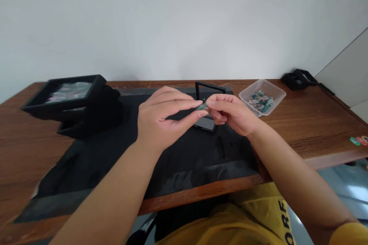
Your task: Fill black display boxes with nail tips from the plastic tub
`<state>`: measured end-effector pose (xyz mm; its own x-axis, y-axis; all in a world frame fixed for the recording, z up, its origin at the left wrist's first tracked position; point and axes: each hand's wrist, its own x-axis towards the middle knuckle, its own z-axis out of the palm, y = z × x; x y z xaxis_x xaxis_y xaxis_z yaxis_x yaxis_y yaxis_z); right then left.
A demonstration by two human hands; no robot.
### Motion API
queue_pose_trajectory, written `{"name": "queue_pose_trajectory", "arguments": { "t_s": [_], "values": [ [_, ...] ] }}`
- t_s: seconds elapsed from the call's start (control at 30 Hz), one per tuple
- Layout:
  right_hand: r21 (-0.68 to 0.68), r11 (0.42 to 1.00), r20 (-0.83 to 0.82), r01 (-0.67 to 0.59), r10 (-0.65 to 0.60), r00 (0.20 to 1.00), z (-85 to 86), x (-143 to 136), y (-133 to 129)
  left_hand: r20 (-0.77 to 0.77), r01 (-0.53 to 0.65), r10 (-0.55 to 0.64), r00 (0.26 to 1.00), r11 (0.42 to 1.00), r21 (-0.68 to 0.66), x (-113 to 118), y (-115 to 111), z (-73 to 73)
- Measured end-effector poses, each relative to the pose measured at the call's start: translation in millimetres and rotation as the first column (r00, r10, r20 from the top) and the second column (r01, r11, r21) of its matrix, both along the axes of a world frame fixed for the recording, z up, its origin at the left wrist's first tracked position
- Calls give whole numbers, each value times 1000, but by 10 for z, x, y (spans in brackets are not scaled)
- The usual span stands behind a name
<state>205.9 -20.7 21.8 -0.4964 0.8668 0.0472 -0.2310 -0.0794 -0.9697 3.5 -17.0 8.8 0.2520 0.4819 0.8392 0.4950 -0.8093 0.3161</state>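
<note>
A small greenish stone [201, 107] is held between my two hands above the black mat [184, 160]. My left hand [163, 116] has its thumb and index finger on the stone's left end. Pinched fingers of my right hand [230, 110] grip its right end. Just behind and below them, a black display frame [211, 85] stands with one half raised. Its lower half lies on the mat with a grey panel [205, 123], partly covered by my hands. To the right, a clear plastic tub [276, 101] contains several green and pink stones [260, 100].
At the left, black boxes [97, 111] are stacked, the top one with clear-wrapped pieces [69, 91]. Another black open frame [299, 79] rests at the far right near the wall. Small colourful round items [358, 140] lie by the wooden table's [322, 130] right edge.
</note>
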Motion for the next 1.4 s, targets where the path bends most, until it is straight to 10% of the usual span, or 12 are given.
{"name": "queue_pose_trajectory", "arguments": {
  "t_s": [0.93, 1.4],
  "values": [
    [-8, 997, -33, 80, -81, 996, -37, -86, -9, 109, -2, -3, 994, 999, 40, 47, -29, -40],
    [-134, 987, -46, -84, 78, 996, -42, -61, -17, 51, 77, -84, 995, 989, 123, 75, -28, -45]
  ]
}}
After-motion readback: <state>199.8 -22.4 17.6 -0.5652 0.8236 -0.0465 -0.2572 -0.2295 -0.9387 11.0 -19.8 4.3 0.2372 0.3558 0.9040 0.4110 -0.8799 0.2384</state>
